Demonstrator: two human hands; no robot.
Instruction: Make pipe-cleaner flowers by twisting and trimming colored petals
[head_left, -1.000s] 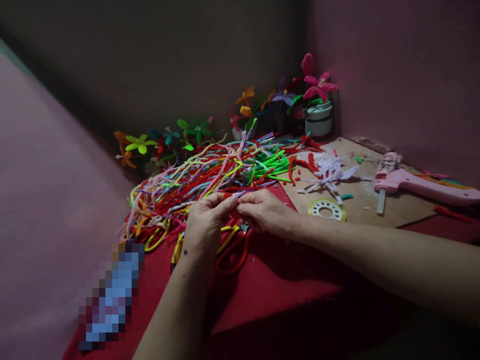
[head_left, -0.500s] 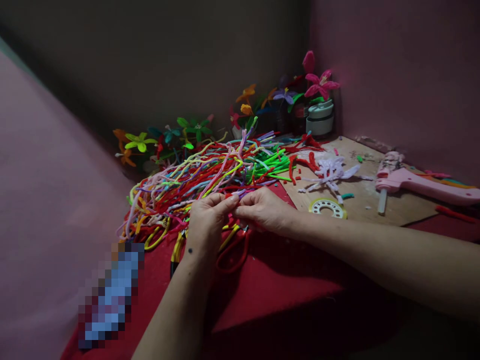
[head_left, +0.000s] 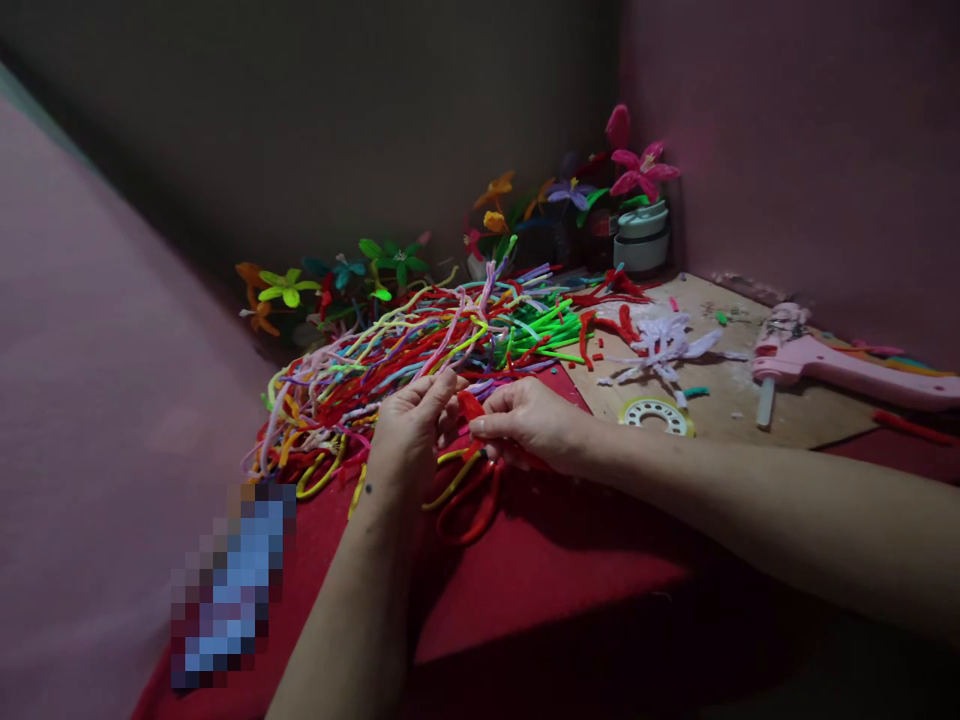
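My left hand (head_left: 409,430) and my right hand (head_left: 529,425) meet over a red cloth (head_left: 570,560), fingers pinched together. Between them sits a short red pipe cleaner piece (head_left: 471,408), gripped by both. Just beyond my hands lies a big tangled heap of coloured pipe cleaners (head_left: 405,350). Red-handled scissors (head_left: 469,500) lie on the cloth under my hands.
A pink glue gun (head_left: 840,365) and a tape roll (head_left: 654,415) lie on a wooden board (head_left: 750,400) at right, beside a pale pipe-cleaner flower (head_left: 664,340). Finished flowers (head_left: 637,170) stand against the back wall, some near a small white pot (head_left: 640,238).
My left fingers have loosened and shifted slightly left, so the red piece now shows between the hands. The view has barely moved.
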